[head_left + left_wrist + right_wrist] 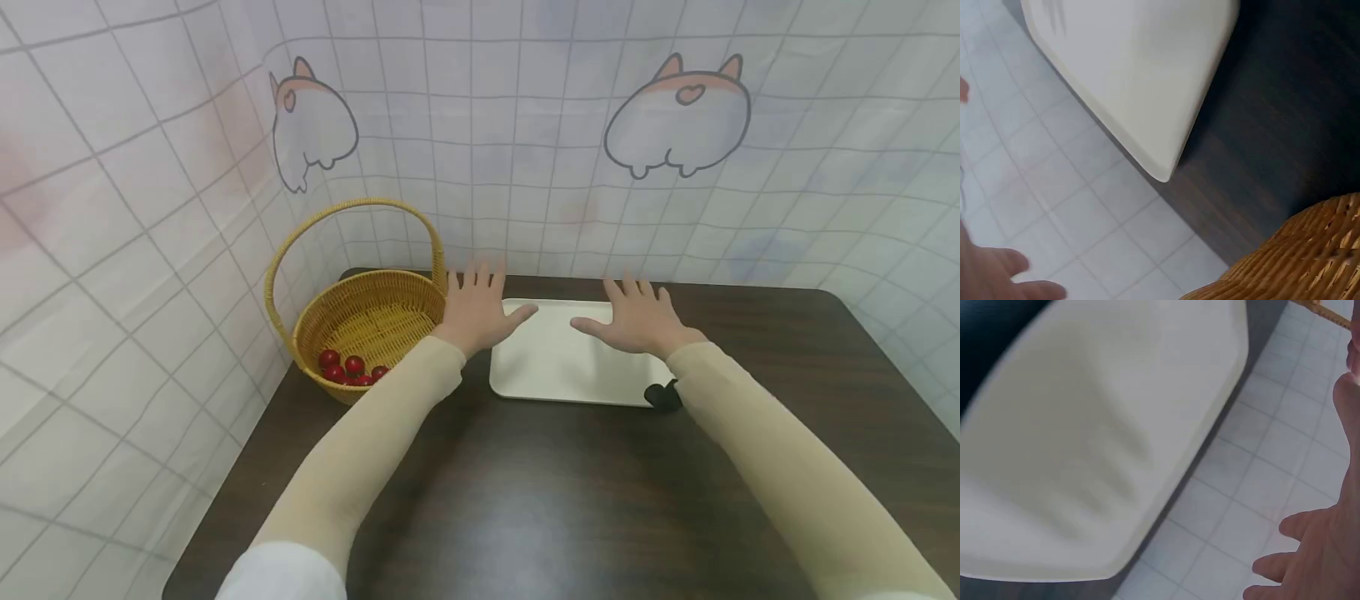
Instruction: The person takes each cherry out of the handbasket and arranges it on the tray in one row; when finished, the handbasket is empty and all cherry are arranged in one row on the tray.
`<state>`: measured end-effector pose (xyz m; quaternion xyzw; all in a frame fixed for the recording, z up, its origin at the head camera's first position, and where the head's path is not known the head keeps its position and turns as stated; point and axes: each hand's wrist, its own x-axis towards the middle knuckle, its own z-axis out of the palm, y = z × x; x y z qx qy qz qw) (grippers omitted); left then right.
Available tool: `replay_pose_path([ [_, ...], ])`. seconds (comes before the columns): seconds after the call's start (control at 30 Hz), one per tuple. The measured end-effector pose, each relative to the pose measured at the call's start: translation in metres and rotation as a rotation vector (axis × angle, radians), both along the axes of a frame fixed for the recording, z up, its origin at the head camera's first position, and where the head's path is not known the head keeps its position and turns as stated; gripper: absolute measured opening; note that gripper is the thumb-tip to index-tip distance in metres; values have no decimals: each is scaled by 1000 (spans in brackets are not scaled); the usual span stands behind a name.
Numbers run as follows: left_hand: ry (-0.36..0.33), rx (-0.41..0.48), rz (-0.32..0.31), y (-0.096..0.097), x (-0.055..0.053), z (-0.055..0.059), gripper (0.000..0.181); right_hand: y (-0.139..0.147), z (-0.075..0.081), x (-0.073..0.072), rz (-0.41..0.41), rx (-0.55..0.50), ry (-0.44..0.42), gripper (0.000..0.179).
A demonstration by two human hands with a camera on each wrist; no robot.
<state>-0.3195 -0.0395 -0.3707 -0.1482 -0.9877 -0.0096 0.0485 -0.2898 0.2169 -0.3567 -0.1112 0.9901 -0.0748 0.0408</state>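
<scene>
So, starting closest in: there's a dark wood-grain table with a blurry patch of glare on its near half. Two pale yellowish sleeves reach over it from the near side, and the left one has a bit of white fabric at the near end. Some small black thing sits right by the right wrist, overlapping the tray's near right corner; can't really tell what it is.

Containers, both around the middle depth. On the left is a round yellow-brown wicker basket with a tall arched handle. Its near side has a little bunch of small, shiny round red fruits, at least five, huddled against the wall. Too small to say which fruit, and the left sleeve cuts across that edge. Right of the basket lies a shallow off-white rectangular tray with rounded corners and a low rim, flat on the table. The right wrist view catches finger-shaped shadows on it.

The left hand is between basket and tray, the right hand over the tray's right part. Both are spread wide, thumbs pointing inward, holding nothing.

Far back hangs a white grid-print cloth with two cartoon animal bums.
</scene>
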Motion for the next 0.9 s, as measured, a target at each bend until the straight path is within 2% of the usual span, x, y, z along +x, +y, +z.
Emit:
replay_pose_path([
  [0.1,24,1,-28,-6,11,-8,89,10,-14,8,-20,-30,-9,107],
  [0.2,113,66,-81,-16,22,-14,70,22,-30,16,-52,-99,-23,106],
  [0.27,195,154,-110,-24,30,-18,52,31,-40,22,-93,-170,-31,102],
  [0.37,320,331,-119,-39,42,-22,33,43,-55,31,-188,-276,-26,91],
  [0.5,476,578,-101,-62,54,-24,22,55,-72,42,-303,-350,12,77],
  [0.63,659,782,-75,-89,65,-25,19,62,-85,52,-355,-401,34,71],
  [0.77,876,907,-21,-120,76,-30,20,65,-91,61,-388,-472,64,67],
  [0.9,1100,1010,50,-150,84,-34,22,63,-92,68,-400,-524,134,59],
])
